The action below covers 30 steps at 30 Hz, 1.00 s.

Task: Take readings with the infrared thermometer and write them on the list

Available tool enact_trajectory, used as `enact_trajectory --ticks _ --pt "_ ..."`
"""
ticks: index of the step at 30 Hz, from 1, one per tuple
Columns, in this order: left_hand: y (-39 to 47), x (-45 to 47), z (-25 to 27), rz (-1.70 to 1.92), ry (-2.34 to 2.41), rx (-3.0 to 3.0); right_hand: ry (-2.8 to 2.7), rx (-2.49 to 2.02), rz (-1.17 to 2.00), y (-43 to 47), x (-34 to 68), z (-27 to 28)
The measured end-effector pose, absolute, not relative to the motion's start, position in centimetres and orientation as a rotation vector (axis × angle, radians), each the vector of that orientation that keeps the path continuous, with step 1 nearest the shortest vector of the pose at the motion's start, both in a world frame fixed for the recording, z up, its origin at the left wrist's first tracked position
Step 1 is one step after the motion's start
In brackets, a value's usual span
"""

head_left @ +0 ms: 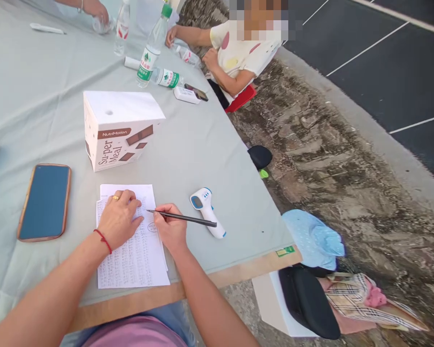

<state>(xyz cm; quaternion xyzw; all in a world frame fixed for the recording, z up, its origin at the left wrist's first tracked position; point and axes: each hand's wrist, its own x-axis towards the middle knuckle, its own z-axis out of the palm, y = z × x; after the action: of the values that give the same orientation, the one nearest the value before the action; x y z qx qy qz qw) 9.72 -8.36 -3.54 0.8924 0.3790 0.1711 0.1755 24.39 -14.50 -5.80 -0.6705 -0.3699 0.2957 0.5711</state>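
Sheets of paper (130, 265) covered in small print or writing lie on the table in front of me. My left hand (120, 218) rests flat on their upper part, fingers spread, with a ring and a red wrist cord. A slim black pen (191, 218) is pinched in my right hand (171, 226), its tip pointing left just above or on the top sheet; I cannot tell if it touches. Right of that hand lies a white and blue infrared thermometer (208, 212). A white and brown box (121, 130) stands beyond the papers.
A smartphone (45, 202) lies at the left. Water bottles (154, 48), a white device (186, 95) and a dark phone (196, 92) are farther back. One person (235, 62) sits at the far right side; another person's hand (96, 9) is at the top. Bags (358, 294) lie beyond the table edge.
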Motion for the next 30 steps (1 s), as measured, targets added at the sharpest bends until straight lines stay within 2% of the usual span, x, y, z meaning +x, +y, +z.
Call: enact_trajectory --ticks 4,30 --pt "-8.47 9.9 -3.53 0.478 1.103 2.525 -1.003 -1.581 0.588 -14.4 24.05 -5.74" --pt "-8.61 9.89 -3.62 0.516 1.092 2.52 -1.139 -1.582 0.625 -14.58 24.3 -5.72"
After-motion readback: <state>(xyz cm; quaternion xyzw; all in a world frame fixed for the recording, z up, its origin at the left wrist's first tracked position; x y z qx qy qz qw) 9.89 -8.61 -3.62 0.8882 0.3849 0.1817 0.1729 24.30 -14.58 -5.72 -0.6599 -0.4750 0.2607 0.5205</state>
